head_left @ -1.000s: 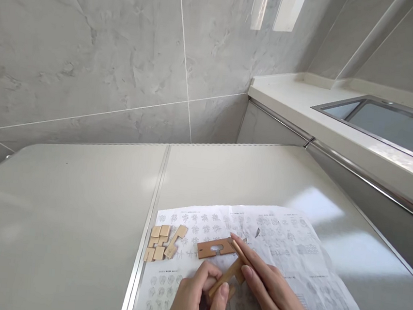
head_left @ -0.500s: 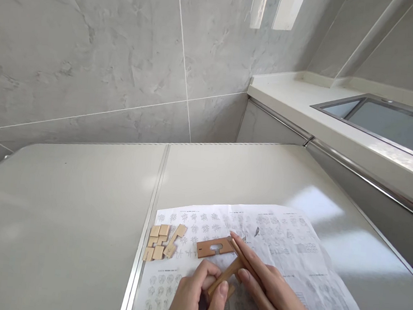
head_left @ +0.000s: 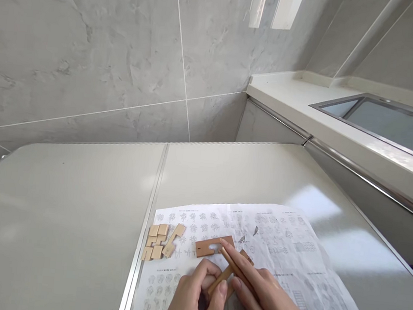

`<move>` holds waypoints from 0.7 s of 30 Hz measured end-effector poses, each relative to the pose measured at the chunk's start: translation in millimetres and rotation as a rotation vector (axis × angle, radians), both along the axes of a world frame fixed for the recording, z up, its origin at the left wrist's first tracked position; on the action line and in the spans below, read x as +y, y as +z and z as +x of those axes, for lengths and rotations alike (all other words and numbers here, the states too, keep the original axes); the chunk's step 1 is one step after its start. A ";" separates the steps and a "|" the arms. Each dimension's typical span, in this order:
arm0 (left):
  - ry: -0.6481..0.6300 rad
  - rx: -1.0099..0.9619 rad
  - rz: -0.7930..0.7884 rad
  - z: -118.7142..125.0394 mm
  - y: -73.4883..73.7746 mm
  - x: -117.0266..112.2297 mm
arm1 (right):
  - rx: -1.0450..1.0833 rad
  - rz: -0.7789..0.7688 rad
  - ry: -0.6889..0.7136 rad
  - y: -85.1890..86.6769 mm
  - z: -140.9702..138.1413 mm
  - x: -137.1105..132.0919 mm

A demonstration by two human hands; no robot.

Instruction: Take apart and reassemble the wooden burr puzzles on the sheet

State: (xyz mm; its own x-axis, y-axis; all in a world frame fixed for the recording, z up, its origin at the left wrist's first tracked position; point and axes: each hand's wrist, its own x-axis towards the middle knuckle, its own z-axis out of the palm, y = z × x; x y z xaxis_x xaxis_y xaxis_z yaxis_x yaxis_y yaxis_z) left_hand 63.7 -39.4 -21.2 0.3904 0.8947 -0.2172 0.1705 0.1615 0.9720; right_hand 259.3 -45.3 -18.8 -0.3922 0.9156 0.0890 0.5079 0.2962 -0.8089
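My left hand (head_left: pixel 193 297) is closed, thumb and fingers pinching a light wooden puzzle piece (head_left: pixel 221 279) low over the paper. From the right, my right hand (head_left: pixel 269 297) grips another wooden puzzle piece (head_left: pixel 230 260) between thumb and straight fingers. The two pieces meet at an angle; whether they interlock is hidden by the fingers. Just beyond my fingertips lies a brown wooden piece with a cut-out slot (head_left: pixel 205 248). Part of another brown piece (head_left: pixel 247 257) shows behind my right fingers. To the left, several pale notched pieces (head_left: pixel 158 240) lie together, with a slanted notched one (head_left: pixel 174 240) beside them.
A large creased sheet of printed diagrams (head_left: pixel 285 245) lies under the pieces. The pale table (head_left: pixel 77 211) has a metal seam (head_left: pixel 143 236) left of the sheet. A tiled wall (head_left: pixel 111 43) stands behind, and a white counter ledge (head_left: pixel 281 91) with a metal rail runs at right.
My right hand has shifted slightly left and down with its piece, toward my left hand. A brown piece behind the right fingers now shows. The left hand stays nearly still.
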 end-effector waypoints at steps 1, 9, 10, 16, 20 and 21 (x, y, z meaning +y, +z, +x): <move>-0.001 -0.002 0.000 -0.2 0.6 0.1 | 0.001 0.005 0.001 0.4 -0.3 0.3; 0.047 -0.072 -0.040 -1.2 12.3 3.7 | -0.033 0.091 0.037 -4.1 0.2 3.1; 0.046 -0.072 -0.044 -1.3 13.3 4.0 | -0.038 0.096 0.038 -4.4 -0.4 3.7; 0.020 -0.059 -0.061 -1.6 13.1 3.8 | -0.046 0.187 0.020 -8.4 -3.0 5.4; 0.011 -0.060 -0.057 -1.8 12.7 3.5 | -0.055 0.223 0.020 -11.5 -3.7 4.7; 0.008 -0.060 -0.056 -1.8 12.9 3.6 | -0.056 0.231 0.020 -11.8 -3.9 4.4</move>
State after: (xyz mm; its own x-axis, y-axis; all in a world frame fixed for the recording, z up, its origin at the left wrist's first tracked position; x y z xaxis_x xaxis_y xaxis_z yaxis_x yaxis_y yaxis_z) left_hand 61.9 -35.8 -8.4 0.3968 0.8849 -0.2438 0.1110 0.2174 0.9697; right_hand 255.4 -40.8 -30.6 -0.4200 0.8656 0.2726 0.5427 0.4804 -0.6890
